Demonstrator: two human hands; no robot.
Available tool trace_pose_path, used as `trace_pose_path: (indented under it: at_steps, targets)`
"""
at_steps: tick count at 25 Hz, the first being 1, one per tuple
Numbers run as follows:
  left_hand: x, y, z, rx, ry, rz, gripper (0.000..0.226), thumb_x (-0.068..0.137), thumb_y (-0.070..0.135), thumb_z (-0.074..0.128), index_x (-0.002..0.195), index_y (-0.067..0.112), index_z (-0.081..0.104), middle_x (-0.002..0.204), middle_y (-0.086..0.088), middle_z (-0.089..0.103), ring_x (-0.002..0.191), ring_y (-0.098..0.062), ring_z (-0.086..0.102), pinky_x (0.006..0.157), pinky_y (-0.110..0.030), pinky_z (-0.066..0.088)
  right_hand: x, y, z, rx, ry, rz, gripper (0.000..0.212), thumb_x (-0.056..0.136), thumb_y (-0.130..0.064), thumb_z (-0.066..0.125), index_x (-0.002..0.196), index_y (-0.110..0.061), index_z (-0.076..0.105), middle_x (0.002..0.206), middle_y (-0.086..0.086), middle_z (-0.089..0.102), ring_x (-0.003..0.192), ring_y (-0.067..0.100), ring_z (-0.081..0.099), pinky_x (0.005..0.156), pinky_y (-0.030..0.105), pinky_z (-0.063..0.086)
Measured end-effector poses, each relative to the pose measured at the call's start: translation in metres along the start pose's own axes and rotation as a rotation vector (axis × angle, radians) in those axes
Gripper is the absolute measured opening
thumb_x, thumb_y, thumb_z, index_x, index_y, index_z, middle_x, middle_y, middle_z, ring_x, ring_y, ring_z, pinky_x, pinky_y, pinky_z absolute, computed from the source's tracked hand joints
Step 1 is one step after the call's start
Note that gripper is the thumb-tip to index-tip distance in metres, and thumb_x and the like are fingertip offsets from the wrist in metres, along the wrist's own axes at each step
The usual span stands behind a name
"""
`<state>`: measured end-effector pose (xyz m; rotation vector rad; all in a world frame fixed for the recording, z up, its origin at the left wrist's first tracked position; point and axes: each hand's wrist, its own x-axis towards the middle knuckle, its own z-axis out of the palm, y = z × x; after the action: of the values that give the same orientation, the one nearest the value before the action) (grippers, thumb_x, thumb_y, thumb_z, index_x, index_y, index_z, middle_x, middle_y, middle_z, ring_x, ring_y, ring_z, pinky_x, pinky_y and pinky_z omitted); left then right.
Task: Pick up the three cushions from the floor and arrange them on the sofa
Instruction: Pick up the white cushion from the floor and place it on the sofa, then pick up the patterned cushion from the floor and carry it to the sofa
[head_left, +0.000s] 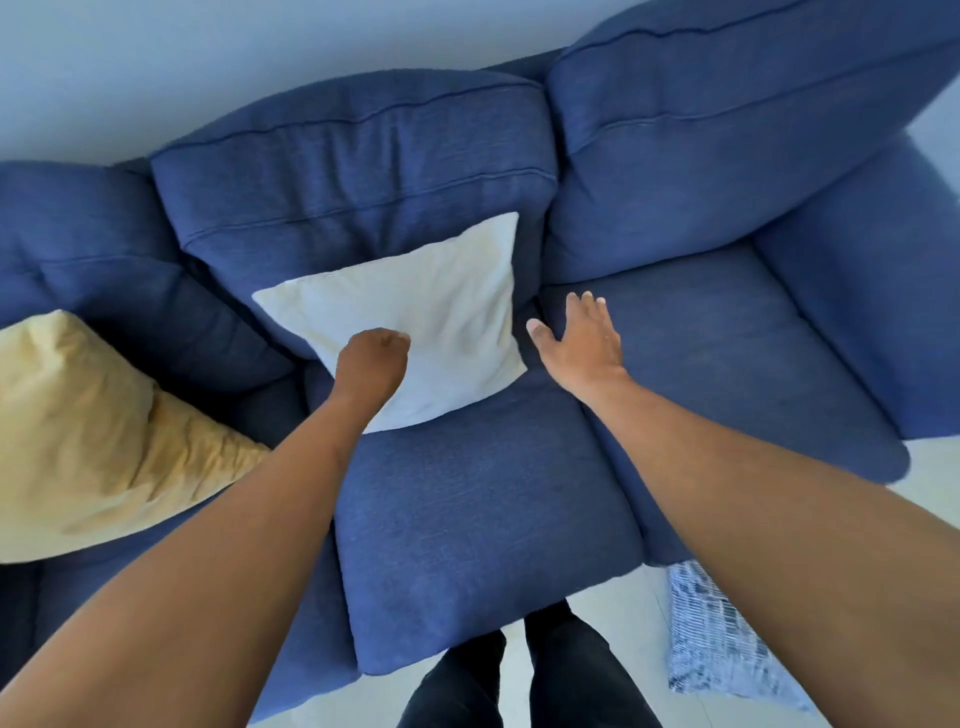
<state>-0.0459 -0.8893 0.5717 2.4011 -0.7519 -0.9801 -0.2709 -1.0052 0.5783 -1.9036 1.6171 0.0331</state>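
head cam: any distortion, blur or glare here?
Head view: strong wide-angle bowing, sofa back cushions curve; soft, even bluish light, no glare; mild softness on the right hand and the patterned cushion near the edge; white cushion sharp.

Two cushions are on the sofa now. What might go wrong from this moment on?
1. The white cushion leans tilted against the sofa's back cushion; the closed left hand pressing it may push it over or leave it crooked.
2. The patterned cushion is on the floor beside the person's legs; stepping back, they might trip on it.
3. The yellow cushion lies flat and may need propping up.
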Motion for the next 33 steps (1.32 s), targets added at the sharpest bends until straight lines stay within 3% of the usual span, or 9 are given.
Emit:
trace_pose_path:
  at_steps: [2, 4, 6, 13, 17, 26, 33]
  targets:
    - [-0.02, 0.021, 0.02, 0.083, 0.003, 0.154, 0.052, 0.108, 0.034, 0.048, 0.154, 0.01, 0.048, 0.164, -0.01, 0.043, 0.15, -0.029, 0.042, 0.12, -0.038, 0.032, -0.02, 0.032, -0.009, -0.075, 0.018, 0.043, 0.083, 0.105, -0.056, 0.044, 0.166, -0.007, 0.017, 0.178, 0.014, 0.006, 0.165, 0.029, -0.004, 0.129, 0.057, 0.016]
    - [-0.042, 0.042, 0.04, 0.225, -0.025, 0.322, 0.064, 0.108, 0.035, 0.047, 0.164, 0.009, 0.029, 0.175, -0.01, 0.02, 0.159, -0.026, 0.024, 0.125, -0.04, 0.024, -0.041, 0.062, -0.019, -0.086, 0.043, 0.091, 0.084, 0.106, -0.057, 0.042, 0.166, -0.007, 0.014, 0.178, 0.015, 0.002, 0.165, 0.03, -0.007, 0.13, 0.058, 0.013]
    - [-0.058, 0.059, 0.064, 0.322, -0.043, 0.45, 0.07, 0.107, 0.036, 0.048, 0.166, 0.007, 0.022, 0.176, -0.011, 0.013, 0.162, -0.025, 0.017, 0.127, -0.042, 0.021, -0.066, 0.093, -0.031, -0.068, 0.094, 0.145, 0.084, 0.106, -0.057, 0.041, 0.166, -0.006, 0.013, 0.177, 0.015, 0.0, 0.164, 0.031, -0.009, 0.129, 0.06, 0.01]
    - [-0.157, 0.13, 0.2, 0.512, -0.253, 0.83, 0.076, 0.107, 0.038, 0.051, 0.166, 0.004, 0.018, 0.176, -0.014, 0.012, 0.163, -0.03, 0.009, 0.13, -0.047, 0.015, -0.164, 0.25, -0.083, 0.016, 0.273, 0.428, 0.085, 0.106, -0.058, 0.04, 0.167, -0.006, 0.011, 0.177, 0.016, -0.002, 0.164, 0.032, -0.009, 0.128, 0.062, 0.007]
    - [-0.222, 0.153, 0.281, 0.601, -0.362, 0.954, 0.076, 0.107, 0.038, 0.049, 0.167, 0.006, 0.015, 0.176, -0.011, 0.01, 0.163, -0.028, 0.007, 0.131, -0.045, 0.012, -0.219, 0.337, -0.097, 0.062, 0.29, 0.542, 0.086, 0.106, -0.059, 0.039, 0.168, -0.008, 0.008, 0.177, 0.016, -0.004, 0.164, 0.033, -0.008, 0.128, 0.061, 0.007]
    - [-0.376, 0.186, 0.448, 0.754, -0.615, 1.104, 0.074, 0.108, 0.035, 0.047, 0.167, 0.007, 0.012, 0.176, -0.012, 0.007, 0.164, -0.027, 0.003, 0.131, -0.045, 0.01, -0.352, 0.53, -0.105, 0.132, 0.355, 0.763, 0.084, 0.107, -0.056, 0.038, 0.166, -0.004, 0.011, 0.176, 0.021, -0.001, 0.164, 0.036, -0.007, 0.129, 0.061, 0.009]
    - [-0.418, 0.201, 0.526, 0.884, -0.751, 1.207, 0.075, 0.108, 0.037, 0.046, 0.167, 0.006, 0.011, 0.176, -0.014, 0.006, 0.163, -0.028, 0.002, 0.132, -0.046, 0.009, -0.384, 0.591, -0.084, 0.252, 0.346, 0.92, 0.085, 0.106, -0.058, 0.04, 0.165, -0.002, 0.015, 0.175, 0.023, 0.004, 0.164, 0.038, -0.003, 0.127, 0.062, 0.015]
